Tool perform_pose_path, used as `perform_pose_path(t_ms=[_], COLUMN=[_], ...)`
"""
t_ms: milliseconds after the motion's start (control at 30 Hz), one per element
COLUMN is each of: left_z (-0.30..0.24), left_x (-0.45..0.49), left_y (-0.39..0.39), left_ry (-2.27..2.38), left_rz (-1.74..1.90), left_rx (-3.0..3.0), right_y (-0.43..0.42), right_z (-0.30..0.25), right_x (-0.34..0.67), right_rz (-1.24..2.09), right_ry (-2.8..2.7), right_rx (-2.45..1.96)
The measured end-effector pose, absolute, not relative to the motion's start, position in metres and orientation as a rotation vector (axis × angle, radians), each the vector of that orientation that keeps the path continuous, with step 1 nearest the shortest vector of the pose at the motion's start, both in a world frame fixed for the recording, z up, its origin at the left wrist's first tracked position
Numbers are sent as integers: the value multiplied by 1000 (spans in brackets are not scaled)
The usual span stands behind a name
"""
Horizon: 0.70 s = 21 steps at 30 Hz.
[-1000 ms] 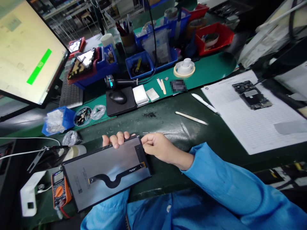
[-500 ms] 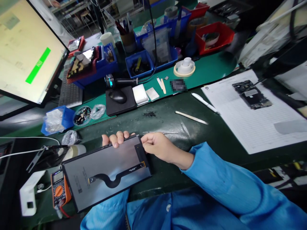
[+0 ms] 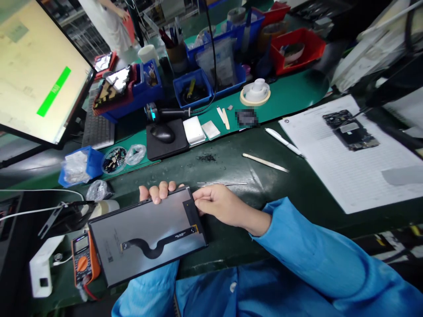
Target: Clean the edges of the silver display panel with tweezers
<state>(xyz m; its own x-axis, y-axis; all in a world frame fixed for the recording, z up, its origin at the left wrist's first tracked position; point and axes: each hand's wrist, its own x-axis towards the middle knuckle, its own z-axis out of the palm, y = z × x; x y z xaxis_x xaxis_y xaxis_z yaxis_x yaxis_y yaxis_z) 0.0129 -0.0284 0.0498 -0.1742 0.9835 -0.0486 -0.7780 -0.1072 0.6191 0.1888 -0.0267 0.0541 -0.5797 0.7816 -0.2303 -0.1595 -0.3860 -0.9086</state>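
Observation:
A flat display panel point(image 3: 142, 229) is tilted in front of me, its grey back facing up. A black S-shaped flex cable point(image 3: 155, 250) runs across that back. My left hand point(image 3: 160, 192) supports the panel from beneath, with fingertips curled over its far edge; the palm is hidden. At the panel's right edge, near the upper corner, the bent fingers of my right hand point(image 3: 216, 202) are closed against it. What lies between those fingertips cannot be made out. Just beyond my hands, thin metal tweezers point(image 3: 222, 183) lie on the dark green bench.
Left of the panel are an orange multimeter point(image 3: 84, 259) and a white bracket point(image 3: 41, 268). A wooden stick point(image 3: 265, 163), a white pen point(image 3: 284, 143) and a paper sheet point(image 3: 324, 176) bearing a circuit board point(image 3: 352, 132) lie to the right. A monitor point(image 3: 39, 66) stands at left.
The panel has tilted slightly, and my right hand has stayed at its right edge. A person in pale clothing has come into view in the background at upper left.

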Motion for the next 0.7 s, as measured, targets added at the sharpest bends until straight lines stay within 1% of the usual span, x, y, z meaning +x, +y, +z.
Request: perform_pose_path(t_ms=[233,500,700], left_z=[51,53,52], left_x=[19,18,18], left_y=[-26,-27,-28], left_ry=[467,501,464], left_rz=[1653,1671,1667], left_rx=[509,513,496], right_y=[-27,-31,-29], right_z=[48,45,47], right_x=[184,185,182], right_rz=[2002,1962,2011], right_ry=[-1098,-1182,-1063], right_rx=[-924,-898,-895])
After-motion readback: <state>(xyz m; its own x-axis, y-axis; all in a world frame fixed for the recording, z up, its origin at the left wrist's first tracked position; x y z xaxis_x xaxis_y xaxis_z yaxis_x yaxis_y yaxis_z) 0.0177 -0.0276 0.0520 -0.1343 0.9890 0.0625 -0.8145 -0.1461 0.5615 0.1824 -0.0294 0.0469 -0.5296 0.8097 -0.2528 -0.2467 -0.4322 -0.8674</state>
